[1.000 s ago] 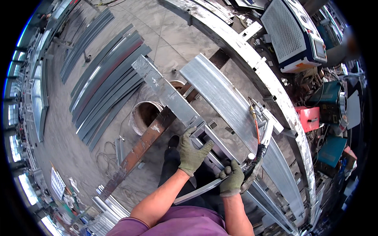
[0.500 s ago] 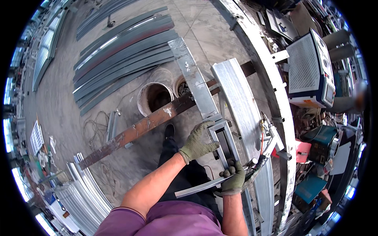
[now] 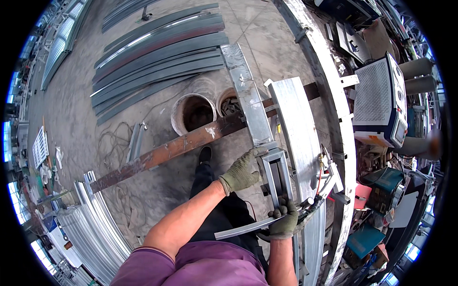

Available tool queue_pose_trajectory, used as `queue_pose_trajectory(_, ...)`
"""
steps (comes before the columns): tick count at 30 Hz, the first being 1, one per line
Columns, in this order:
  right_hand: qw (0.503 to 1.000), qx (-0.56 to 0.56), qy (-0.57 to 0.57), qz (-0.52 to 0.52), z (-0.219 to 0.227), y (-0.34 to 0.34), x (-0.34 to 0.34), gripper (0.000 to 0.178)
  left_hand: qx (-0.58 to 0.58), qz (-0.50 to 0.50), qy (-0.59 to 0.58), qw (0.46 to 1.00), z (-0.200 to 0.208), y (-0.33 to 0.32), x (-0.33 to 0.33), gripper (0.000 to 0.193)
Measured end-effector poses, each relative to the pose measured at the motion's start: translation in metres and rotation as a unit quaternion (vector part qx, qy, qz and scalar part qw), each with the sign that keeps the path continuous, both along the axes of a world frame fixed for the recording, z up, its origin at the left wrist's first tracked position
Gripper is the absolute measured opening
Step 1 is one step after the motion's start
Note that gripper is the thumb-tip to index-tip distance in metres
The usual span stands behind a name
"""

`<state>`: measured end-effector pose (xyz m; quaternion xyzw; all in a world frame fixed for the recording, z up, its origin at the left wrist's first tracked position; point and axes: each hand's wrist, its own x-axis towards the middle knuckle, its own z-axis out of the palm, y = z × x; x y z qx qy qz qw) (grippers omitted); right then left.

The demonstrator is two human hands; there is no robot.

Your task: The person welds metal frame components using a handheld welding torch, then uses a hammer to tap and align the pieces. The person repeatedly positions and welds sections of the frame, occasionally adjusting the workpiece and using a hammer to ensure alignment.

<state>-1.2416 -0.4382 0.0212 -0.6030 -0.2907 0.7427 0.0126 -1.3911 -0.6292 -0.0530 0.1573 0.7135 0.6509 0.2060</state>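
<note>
A small rectangular metal frame [image 3: 283,174] lies at the near end of a flat grey metal beam [image 3: 250,107]. My left hand [image 3: 240,172], in a green work glove, is at the frame's left side. Its fingers reach to the far left corner, thumb apart from them. My right hand [image 3: 284,223], gloved too, is closed at the frame's near end. From its curled fingers a narrow metal bar [image 3: 238,230] sticks out to the left; the bar's other end is hidden. A welding torch [image 3: 329,183] with a red cable lies to the right.
A wide silvery channel [image 3: 298,128] runs beside the frame. Both rest across a rusty brown beam [image 3: 162,152]. Two buckets, one a white bucket [image 3: 177,119], stand beyond it. Steel strips [image 3: 162,57] cover the floor at far left. A white-and-blue machine [image 3: 377,100] stands right, past a long rail [image 3: 344,157].
My left fingers have shifted to the frame's far corner. The right hand stays at the near end with the bar. The whole view has turned slightly.
</note>
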Motion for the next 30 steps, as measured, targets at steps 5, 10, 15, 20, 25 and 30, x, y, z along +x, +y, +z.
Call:
queue_pose_trajectory(5, 1.0, -0.002, 0.002, -0.009, -0.001, -0.001, 0.002, 0.028, -0.006, -0.008, -0.021, 1.0, 0.004, 0.0, -0.002, 0.074)
queue_pose_trajectory(10, 0.999, -0.031, -0.015, -0.041, 0.009, -0.003, -0.006, 0.027, -0.023, -0.006, -0.014, 1.0, 0.018, 0.005, -0.006, 0.075)
queue_pose_trajectory(15, 0.996, -0.05, -0.02, -0.064, 0.006, 0.0, -0.006, 0.032, -0.17, -0.012, 0.027, 0.985, 0.041, 0.021, -0.016, 0.077)
queue_pose_trajectory(20, 0.995, -0.06, -0.032, -0.079, 0.012, -0.002, -0.011, 0.031, -0.246, 0.004, 0.127, 0.961, 0.042, 0.043, -0.022, 0.07)
queue_pose_trajectory(25, 0.994, -0.067, -0.042, -0.08, 0.022, -0.001, -0.016, 0.031, -0.288, 0.014, 0.174, 0.942, 0.035, 0.054, -0.022, 0.071)
queue_pose_trajectory(30, 0.992, -0.064, -0.062, -0.088, 0.021, -0.001, -0.015, 0.031, -0.28, 0.013, 0.174, 0.944, 0.034, 0.054, -0.021, 0.073)
